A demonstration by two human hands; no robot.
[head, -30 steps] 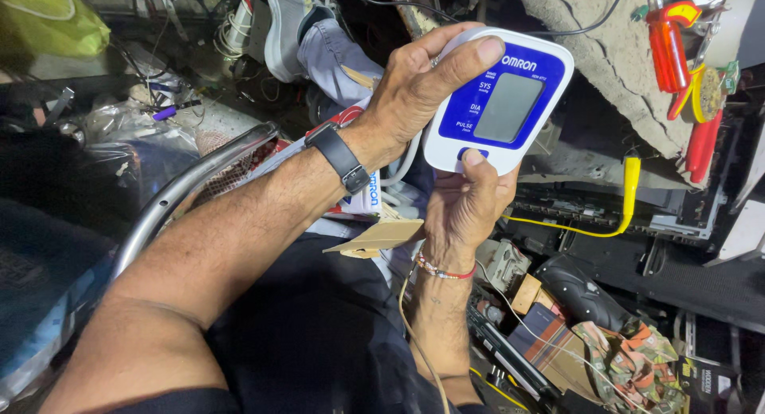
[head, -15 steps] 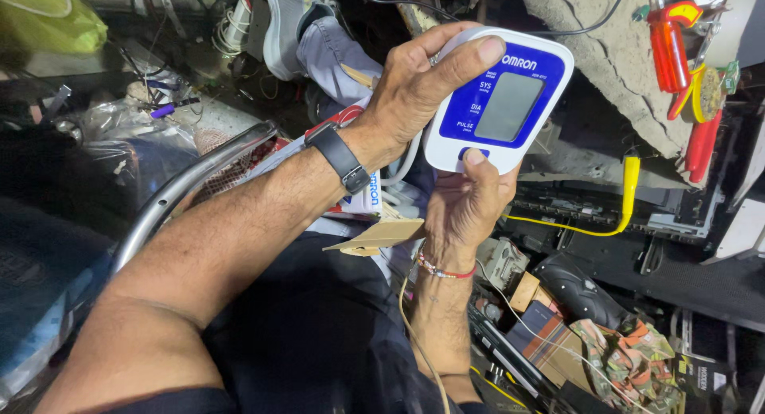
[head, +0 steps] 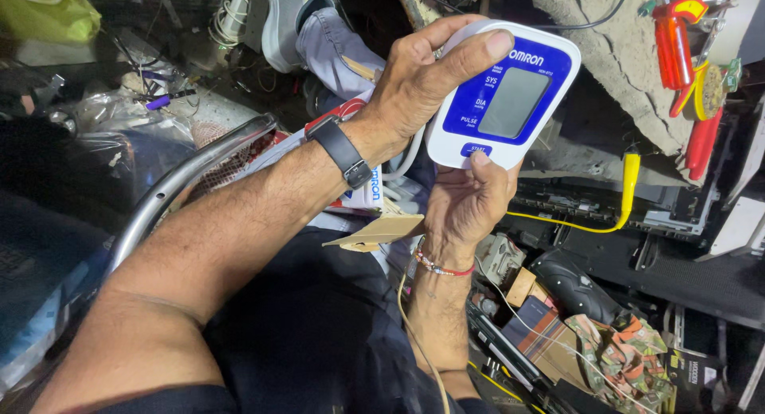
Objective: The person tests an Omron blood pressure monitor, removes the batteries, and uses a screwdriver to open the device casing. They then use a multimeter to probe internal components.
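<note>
Two hands hold our white-and-blue blood pressure monitor [head: 504, 95] up before the cluttered shelf: left hand [head: 422, 83] clasped over its top edge, right hand [head: 470, 203] cupping the bottom, thumb on the button. Light, rigid, smooth plastic, we judge; best gripped by its edges.

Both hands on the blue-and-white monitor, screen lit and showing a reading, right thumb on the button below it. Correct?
Not quite: the head view shows the screen blank grey, no reading. The rest holds: left hand and right hand hold the blue-and-white monitor, right thumb on the button.
</note>
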